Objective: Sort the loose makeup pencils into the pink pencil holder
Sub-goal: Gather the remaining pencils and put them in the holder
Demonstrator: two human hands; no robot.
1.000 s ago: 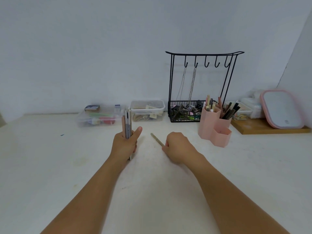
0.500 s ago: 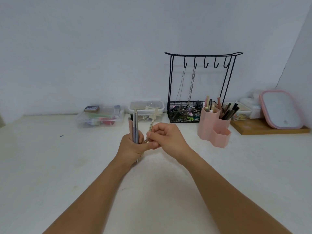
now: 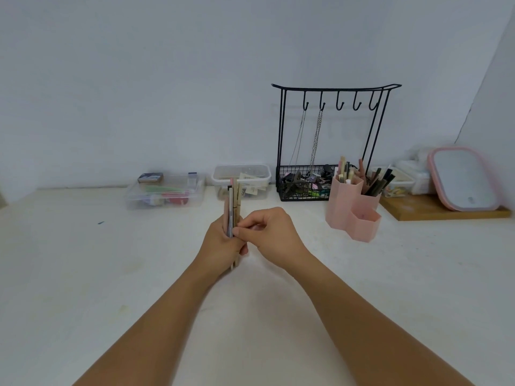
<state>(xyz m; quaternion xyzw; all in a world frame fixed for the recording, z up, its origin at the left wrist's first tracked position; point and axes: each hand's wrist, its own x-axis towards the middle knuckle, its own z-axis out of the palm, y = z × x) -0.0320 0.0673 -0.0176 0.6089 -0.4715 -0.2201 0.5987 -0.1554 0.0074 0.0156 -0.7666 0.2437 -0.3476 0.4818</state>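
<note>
Two clear plastic tubs sit against the wall on the white counter (image 3: 83, 274): the shallow tub (image 3: 164, 192) furthest left holds small colourful bits, and the deeper tub (image 3: 242, 181) next to it holds pale odds and ends. In front of that second tub the left hand (image 3: 221, 243) is curled around a bundle of makeup pencils (image 3: 232, 207), held upright, tips up above the fist and the other ends poking out below it. The right hand (image 3: 267, 232) is pressed up against the left, fingers bent, its fingertips pinching at the bundle where it leaves the fist. Further right, at the wall, stands a black wire rack (image 3: 333, 140) with a row of hooks, two chains hanging from them and a basket of dark clutter at its foot. Just in front of the rack is the pink pencil holder (image 3: 352, 207), well apart from both hands, its two taller cups already stuffed with pencils and brushes. Last on the right, a wooden board (image 3: 434, 211) carries a pink-rimmed mirror (image 3: 464, 178) leaning back.
</note>
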